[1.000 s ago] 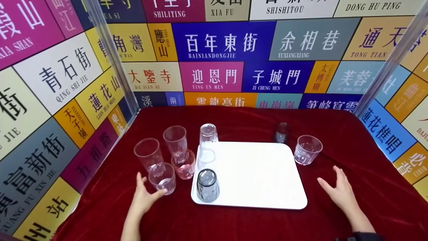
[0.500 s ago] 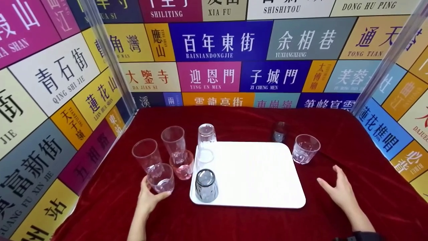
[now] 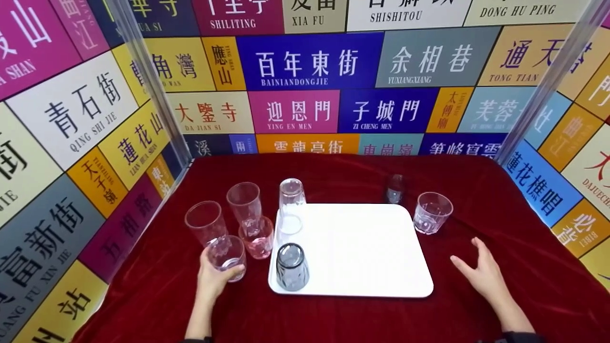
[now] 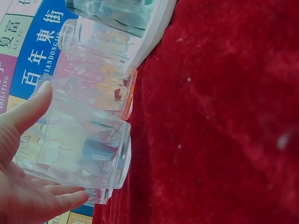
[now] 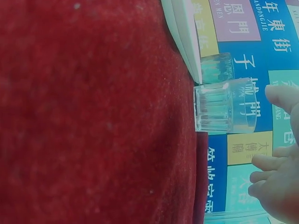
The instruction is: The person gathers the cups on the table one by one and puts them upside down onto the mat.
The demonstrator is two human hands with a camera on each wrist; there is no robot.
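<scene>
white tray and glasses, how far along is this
Looks done: the grey glass and one clear glass stand upside down on the white tray. In hand: the left hand grips an upright short tumbler. Probably left: the pink glass, two tall glasses, the rightmost tumbler and the dark glass, all off the tray.

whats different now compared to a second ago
The left hand has moved in to the right and now grips the nearest clear glass; a second ago it was spread open beside it. The clear glass itself has not visibly moved. The right hand stays empty, and the tray and upside-down grey glass are where they were.
</scene>
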